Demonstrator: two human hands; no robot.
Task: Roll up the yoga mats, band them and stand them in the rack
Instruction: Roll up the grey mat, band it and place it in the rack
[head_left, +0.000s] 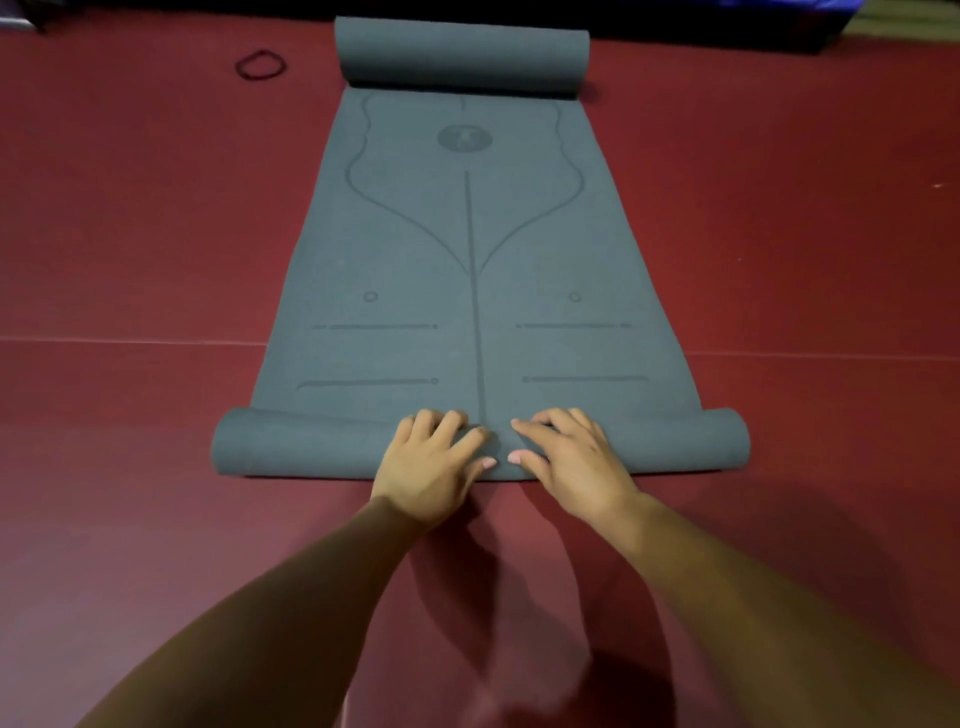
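A grey-blue yoga mat (470, 249) with printed alignment lines lies lengthwise on the red floor. Its near end is curled into a low roll (291, 441) that spans the mat's width. Its far end curls up in a second roll (462, 54). My left hand (434, 465) and my right hand (566, 457) rest side by side on the middle of the near roll, fingers bent over its top and thumbs on its near side. A dark band (260, 65) lies in a loop on the floor, left of the far roll.
Red padded floor (130, 249) surrounds the mat, with a seam line running across it at mid-height. A dark and blue object (779, 21) stands along the back edge at the right. No rack is in view.
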